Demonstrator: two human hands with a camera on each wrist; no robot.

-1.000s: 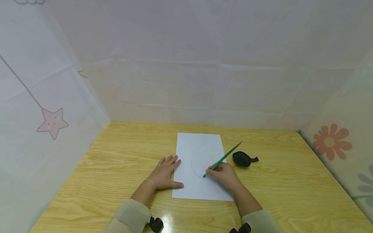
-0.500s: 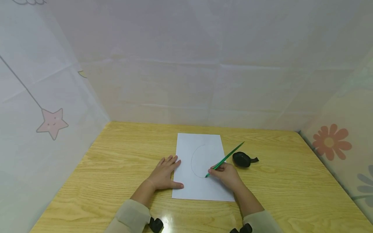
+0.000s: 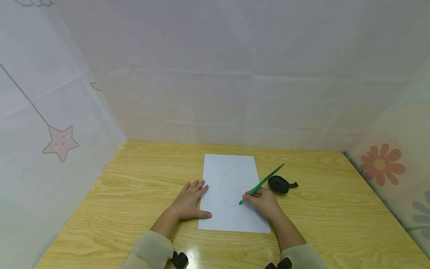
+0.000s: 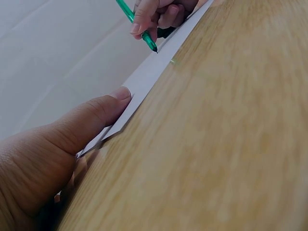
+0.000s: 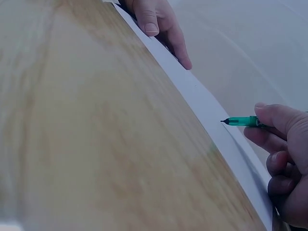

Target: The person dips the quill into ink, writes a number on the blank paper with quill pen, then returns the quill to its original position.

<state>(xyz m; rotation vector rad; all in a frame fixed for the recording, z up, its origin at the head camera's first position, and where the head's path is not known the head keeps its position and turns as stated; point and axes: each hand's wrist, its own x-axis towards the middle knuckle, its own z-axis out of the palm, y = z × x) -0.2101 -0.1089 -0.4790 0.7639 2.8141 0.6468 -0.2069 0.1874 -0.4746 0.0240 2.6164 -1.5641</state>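
On a wooden desk, a person's left hand lies with fingers spread, fingertips and thumb on the left edge of a white sheet of paper. Mid-sheet, a thin curved line bows leftward, its right side open. At its lower end sits the tip of a green pen, pinched between the right hand's fingers and thumb. Light, even pressure and firm paper would likely suit a smooth curve. Just beyond, a small black object.

No readable text, no legible labels, brands, numbers or signs
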